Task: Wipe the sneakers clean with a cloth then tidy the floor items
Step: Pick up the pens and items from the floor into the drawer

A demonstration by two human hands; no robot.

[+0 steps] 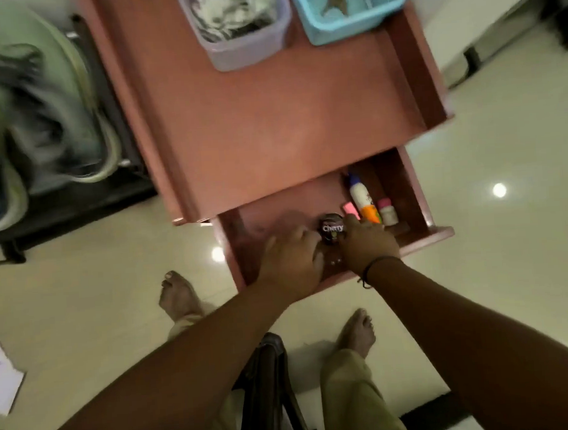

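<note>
A reddish-brown side table [270,116] has its drawer [403,181] pulled open. Both my hands reach into the drawer. A round black shoe polish tin [331,229] labelled "Cherry" sits between them. My left hand [289,264] has its fingers curled against the tin's left edge. My right hand [369,246], with a black band at the wrist, lies at the tin's right edge, and its fingers are hidden under the hand. No sneakers are in view.
In the drawer, right of the tin, lie a pink block [349,208], a glue bottle [361,198] and a small pink-capped bottle [387,212]. On the table stand a lavender bin of cloths [249,47] and a blue basket [347,28]. On the tiled floor are a white paper [0,375] and my bare feet.
</note>
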